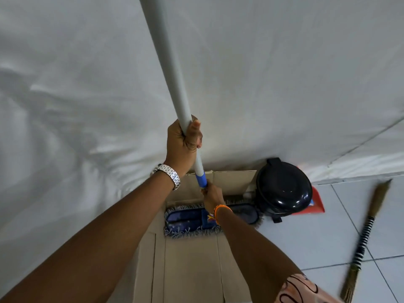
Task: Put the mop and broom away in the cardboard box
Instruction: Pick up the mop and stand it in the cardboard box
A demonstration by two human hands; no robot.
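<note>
The mop's long grey pole (166, 62) runs up out of the top of the frame. My left hand (183, 141), with a silver watch at the wrist, is clenched round the pole. My right hand (213, 196) grips it lower down, just under the blue collar (201, 178). The flat blue fringed mop head (185, 220) lies across the open cardboard box (190, 265). On the floor tiles at the right lies the straw broom (364, 239) with a black-and-white striped handle, apart from both hands.
A black lidded bin (283, 188) stands right beside the box, with a red dustpan (317, 202) behind it. A white sheet (87, 95) covers the whole background behind the box. Light floor tiles (317, 237) spread out to the right.
</note>
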